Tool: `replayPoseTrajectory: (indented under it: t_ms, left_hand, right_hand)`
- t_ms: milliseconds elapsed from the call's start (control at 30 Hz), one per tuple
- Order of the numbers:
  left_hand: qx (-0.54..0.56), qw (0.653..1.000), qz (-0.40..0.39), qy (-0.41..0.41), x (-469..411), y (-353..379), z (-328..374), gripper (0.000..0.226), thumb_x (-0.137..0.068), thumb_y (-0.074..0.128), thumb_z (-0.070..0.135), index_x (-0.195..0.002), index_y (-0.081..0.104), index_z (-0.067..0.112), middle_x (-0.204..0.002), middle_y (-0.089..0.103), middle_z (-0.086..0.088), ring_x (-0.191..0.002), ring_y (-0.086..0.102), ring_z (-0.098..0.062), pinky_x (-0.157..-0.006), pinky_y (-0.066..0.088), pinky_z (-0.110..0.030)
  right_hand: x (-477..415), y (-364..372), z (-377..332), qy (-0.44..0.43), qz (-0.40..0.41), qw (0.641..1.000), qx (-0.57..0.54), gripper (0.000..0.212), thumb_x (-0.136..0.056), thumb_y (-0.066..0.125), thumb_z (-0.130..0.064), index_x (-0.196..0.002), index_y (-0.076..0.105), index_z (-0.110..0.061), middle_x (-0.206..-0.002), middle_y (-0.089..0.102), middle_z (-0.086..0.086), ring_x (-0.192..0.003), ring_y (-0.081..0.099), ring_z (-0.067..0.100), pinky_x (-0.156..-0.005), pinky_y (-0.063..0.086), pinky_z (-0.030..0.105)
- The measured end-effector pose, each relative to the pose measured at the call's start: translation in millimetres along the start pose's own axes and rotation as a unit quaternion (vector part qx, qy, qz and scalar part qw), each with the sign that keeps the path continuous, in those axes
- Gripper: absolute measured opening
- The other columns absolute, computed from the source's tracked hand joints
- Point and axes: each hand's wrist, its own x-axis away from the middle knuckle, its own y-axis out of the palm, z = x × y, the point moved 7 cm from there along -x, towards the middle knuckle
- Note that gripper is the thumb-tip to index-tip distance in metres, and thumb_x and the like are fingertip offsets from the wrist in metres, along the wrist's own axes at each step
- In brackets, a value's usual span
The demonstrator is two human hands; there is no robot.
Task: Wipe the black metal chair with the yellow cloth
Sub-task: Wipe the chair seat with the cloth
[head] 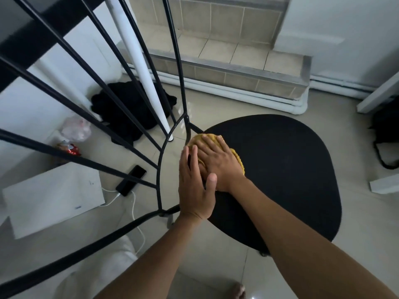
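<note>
Nowhere does any readable writing show, not even on the crumpled red wrapper (pixel 68 148) by the wall. Seen from above, the black metal chair (pixel 280 175) has a smooth, matte, rounded seat and a back of thin dark rods that fan upward. At the rear edge of the seat, just beside the rods, lies the yellow cloth (pixel 237 158) (a ribbed, bunched fabric). The person's right hand (pixel 218 162) lies flat on it, fingers spread, pressing rather than gripping. Their left hand (pixel 195 186) is open too, palm resting partly over the right one. On the glossy tiled floor lie a dark phone (pixel 131 180) with a white cable (pixel 135 210) and a heap of black fabric (pixel 129 108).
</note>
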Motion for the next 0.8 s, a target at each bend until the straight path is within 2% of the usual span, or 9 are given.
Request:
replayPoseTrajectory:
  t_ms: [100,200,267,333,400,467,567,667,800]
  left_hand:
    - [0.001,1.0,-0.01,-0.003,9,-11,5,0.07,-0.094,0.02,0.059,-0.153,0.009,0.023,-0.161,0.005,0.001,-0.148,0.012,-0.014,-0.109,0.038,-0.048]
    - [-0.031,0.998,-0.045,-0.015,49,-20,8,0.067,-0.098,0.026,0.05,-0.153,0.003,0.022,-0.161,0.008,-0.002,-0.148,0.011,-0.015,-0.114,0.033,-0.045]
    - [-0.089,0.99,-0.094,-0.051,83,-22,1,0.07,-0.096,0.022,0.053,-0.153,-0.002,0.022,-0.162,0.006,-0.003,-0.148,0.001,-0.014,-0.12,0.019,-0.038]
    - [-0.169,0.973,-0.136,-0.081,106,-22,-12,0.072,-0.096,0.022,0.052,-0.153,-0.009,0.019,-0.162,-0.004,-0.002,-0.143,-0.012,-0.011,-0.12,0.003,-0.03]
    - [-0.248,0.952,-0.165,-0.067,118,-25,-19,0.076,-0.097,0.029,0.047,-0.151,-0.014,0.014,-0.16,-0.013,-0.004,-0.145,-0.016,-0.015,-0.122,0.002,-0.034]
    - [-0.284,0.94,-0.184,-0.049,124,-29,-19,0.079,-0.097,0.034,0.042,-0.151,-0.014,0.01,-0.159,-0.015,-0.008,-0.148,-0.014,-0.021,-0.122,0.001,-0.036]
    - [-0.3,0.93,-0.213,-0.018,123,-34,-16,0.079,-0.096,0.038,0.039,-0.152,-0.006,0.007,-0.16,-0.009,-0.012,-0.148,-0.01,-0.024,-0.121,-0.001,-0.035]
    - [-0.324,0.913,-0.248,0.01,121,-37,-15,0.081,-0.094,0.041,0.041,-0.152,-0.001,0.004,-0.161,-0.006,-0.015,-0.149,-0.009,-0.026,-0.121,0.001,-0.035]
    - [-0.325,0.909,-0.258,0.019,123,-40,-15,0.088,-0.091,0.05,0.042,-0.153,0.001,0.005,-0.162,-0.005,-0.013,-0.149,-0.008,-0.025,-0.118,-0.003,-0.032]
  right_hand:
    - [-1,-5,-1,0.015,0.006,1.0,-0.001,0.062,-0.1,0.016,-0.054,-0.157,0.006,-0.03,-0.166,0.004,-0.004,-0.153,-0.008,0.017,-0.123,-0.004,0.048]
    - [-3,-12,0,0.048,0.015,0.998,-0.039,0.056,-0.104,0.015,-0.047,-0.157,0.007,-0.033,-0.166,0.0,-0.008,-0.152,-0.01,0.014,-0.123,-0.007,0.047]
    - [-3,-10,0,0.076,0.01,0.996,-0.052,0.055,-0.104,0.015,-0.046,-0.157,0.006,-0.034,-0.166,-0.003,-0.006,-0.152,-0.011,0.015,-0.123,-0.007,0.047]
    - [-3,-8,1,0.127,0.004,0.99,-0.063,0.056,-0.104,0.014,-0.046,-0.157,0.003,-0.035,-0.166,-0.007,-0.002,-0.152,-0.011,0.019,-0.122,-0.005,0.05]
    - [0,-6,-3,0.172,0.003,0.982,-0.074,0.056,-0.104,0.014,-0.047,-0.157,0.001,-0.034,-0.166,-0.009,-0.001,-0.152,-0.012,0.022,-0.122,-0.005,0.052]
    - [6,-5,-10,0.185,0.007,0.98,-0.073,0.056,-0.104,0.014,-0.048,-0.157,0.001,-0.034,-0.166,-0.008,-0.001,-0.152,-0.012,0.022,-0.121,-0.006,0.053]
    - [21,-3,-23,0.161,0.013,0.985,-0.068,0.056,-0.104,0.013,-0.048,-0.157,0.002,-0.034,-0.167,-0.005,-0.001,-0.153,-0.011,0.022,-0.122,-0.005,0.053]
    - [40,2,-40,0.096,0.001,0.994,-0.053,0.056,-0.103,0.013,-0.048,-0.157,0.003,-0.037,-0.167,-0.004,-0.002,-0.153,-0.01,0.023,-0.122,-0.006,0.052]
    - [67,6,-57,0.022,-0.02,0.999,-0.029,0.067,-0.092,-0.007,-0.052,-0.156,0.004,-0.038,-0.167,-0.001,-0.004,-0.153,-0.006,0.021,-0.122,-0.004,0.052]
